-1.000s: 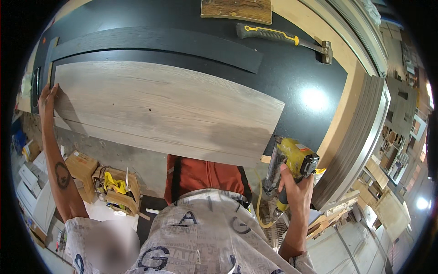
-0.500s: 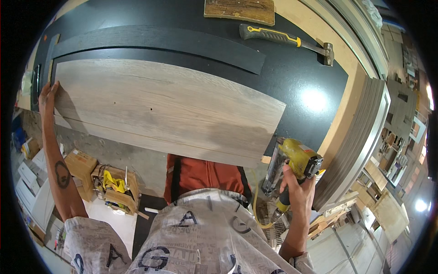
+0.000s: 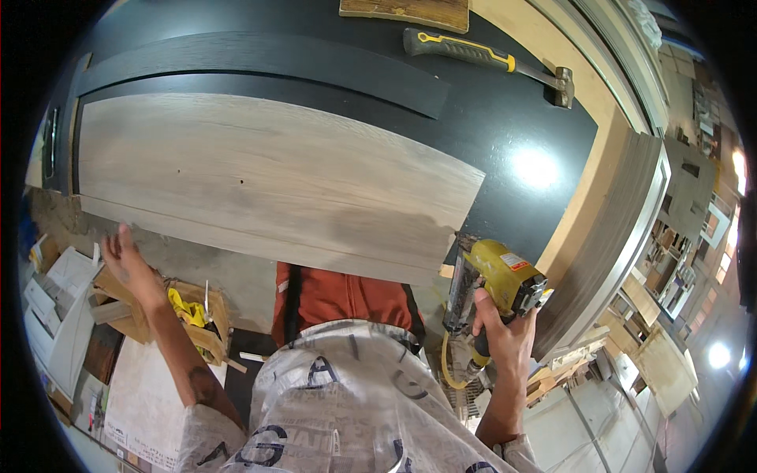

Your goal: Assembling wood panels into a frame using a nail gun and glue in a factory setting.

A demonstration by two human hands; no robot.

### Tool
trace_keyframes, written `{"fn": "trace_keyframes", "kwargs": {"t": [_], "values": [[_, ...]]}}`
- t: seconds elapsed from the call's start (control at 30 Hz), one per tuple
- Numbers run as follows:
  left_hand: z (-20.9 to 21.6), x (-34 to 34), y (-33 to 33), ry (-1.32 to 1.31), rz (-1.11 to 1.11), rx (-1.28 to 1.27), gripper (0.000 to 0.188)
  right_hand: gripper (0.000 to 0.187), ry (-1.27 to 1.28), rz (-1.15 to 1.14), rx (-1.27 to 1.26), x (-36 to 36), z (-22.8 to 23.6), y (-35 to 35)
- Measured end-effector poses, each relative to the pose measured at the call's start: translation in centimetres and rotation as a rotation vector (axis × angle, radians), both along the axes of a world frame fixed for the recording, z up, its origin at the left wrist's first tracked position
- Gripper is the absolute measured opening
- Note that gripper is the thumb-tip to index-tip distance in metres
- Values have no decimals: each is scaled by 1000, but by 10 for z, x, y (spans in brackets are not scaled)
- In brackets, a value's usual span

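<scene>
In my right hand (image 3: 502,327) is a yellow and black pneumatic nail gun (image 3: 505,272), its nose near the right end of a wood-grain board (image 3: 315,177). A yellow air hose (image 3: 446,364) hangs from its grip. The pale grey-brown board lies along the near side of the black work surface, with two small dark spots on its face. My left hand (image 3: 130,256) is off the board, just below its left near corner, fingers apart and holding nothing. Beyond the board lies a long dark strip (image 3: 260,59), which meets an upright dark piece at the left.
A hammer (image 3: 497,57) with a black and yellow handle rests on the black surface (image 3: 544,209). Behind it lies a brown wood block (image 3: 410,11). Stacked grey panels (image 3: 603,244) stand at the right. Below left is a wooden box (image 3: 209,343) with yellow cloth inside.
My left hand has let go of the board's left end and come down toward me. The nail gun stays in my right hand, slightly shifted. The whole view has moved a little.
</scene>
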State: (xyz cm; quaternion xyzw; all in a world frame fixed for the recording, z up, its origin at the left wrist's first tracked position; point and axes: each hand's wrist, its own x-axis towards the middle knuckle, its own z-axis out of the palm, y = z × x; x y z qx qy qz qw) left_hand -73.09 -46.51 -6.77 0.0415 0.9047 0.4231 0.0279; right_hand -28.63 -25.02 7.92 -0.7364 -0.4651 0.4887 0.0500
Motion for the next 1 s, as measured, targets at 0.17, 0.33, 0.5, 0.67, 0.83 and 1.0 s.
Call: {"fn": "trace_keyframes", "kwargs": {"t": [0.17,0.33,0.5,0.67,0.83,1.0], "values": [[-16,69,-12,-475,215,344,56,23,-1,28,-36,0,1,3],[-11,111,1,-657,124,451,41,21,-30,32,-34,-2,2,2],[-3,123,9,-737,26,514,33,20,-20,25,6,-3,0,-1],[1,121,11,-790,7,653,23,20,-75,68,6,-5,1,-2],[-6,120,9,-752,-21,607,15,21,-110,104,8,-7,2,0],[-3,121,13,-724,6,580,16,21,-64,76,1,-7,9,17]]}}
